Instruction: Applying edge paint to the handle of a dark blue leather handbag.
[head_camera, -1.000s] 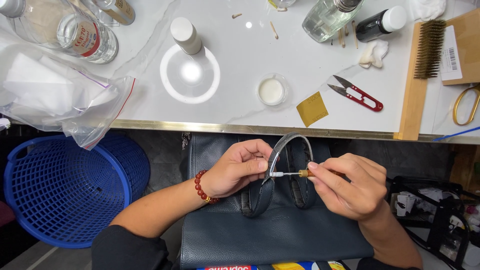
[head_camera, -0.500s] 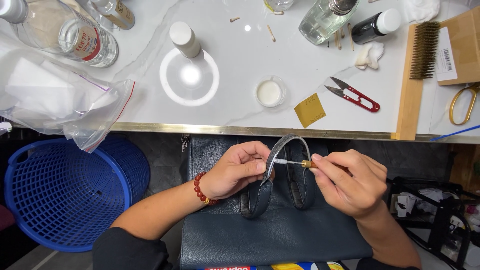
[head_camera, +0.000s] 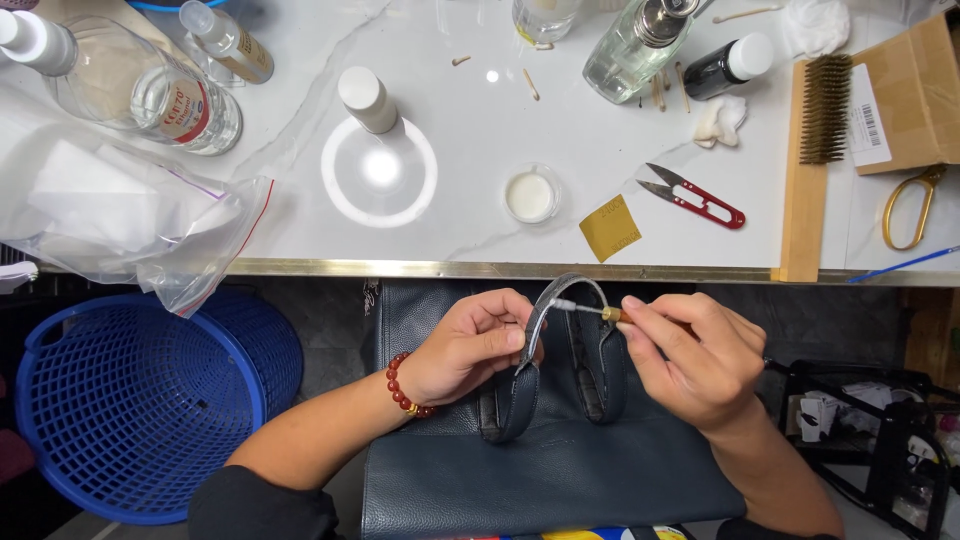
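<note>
At a white marble table (head_camera: 480, 130) crowded with bottles, red snips (head_camera: 693, 195) and a wire brush (head_camera: 823, 110), your left hand (head_camera: 465, 345) pinched the bag handle (head_camera: 550, 320) while your right hand (head_camera: 690, 355) gripped a fine applicator (head_camera: 590, 310) touching it; the dark bag (head_camera: 550, 470) lay near you, a blue basket (head_camera: 130, 400) at left.

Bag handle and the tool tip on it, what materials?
Bag handle: looks like dark navy leather, matte, pebbled grain like the bag; the edge shows paler. Tool in the right hand: thin pale tip, brass-coloured collar, probably metal.
</note>
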